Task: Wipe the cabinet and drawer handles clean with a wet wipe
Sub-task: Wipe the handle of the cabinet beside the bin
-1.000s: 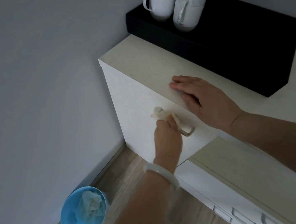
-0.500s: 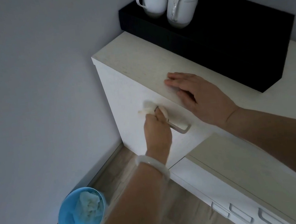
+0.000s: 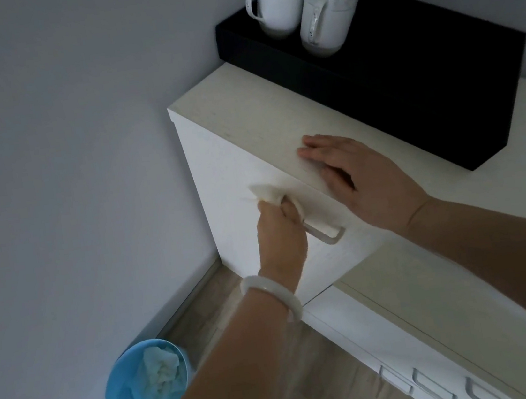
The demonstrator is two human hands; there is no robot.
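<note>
A tall white cabinet (image 3: pixel 218 171) stands in the room's corner, with a pale bar handle (image 3: pixel 324 233) on its door. My left hand (image 3: pixel 279 230) grips a crumpled white wet wipe (image 3: pixel 266 194) wrapped round the upper end of that handle; the lower end shows bare. A pale bangle sits on that wrist. My right hand (image 3: pixel 366 179) rests flat, fingers straight, on the cabinet's top near its front edge. Further right, lower drawers carry several small handles (image 3: pixel 434 389).
A black box (image 3: pixel 406 80) lies on the cabinet top against the wall, with two white mugs (image 3: pixel 306 6) on it. A blue waste bin (image 3: pixel 146 387) holding crumpled wipes stands on the wooden floor by the grey wall at lower left.
My left hand has slid the wipe up along the handle toward its upper end, baring more of the lower end. My right hand stays flat on the cabinet top.
</note>
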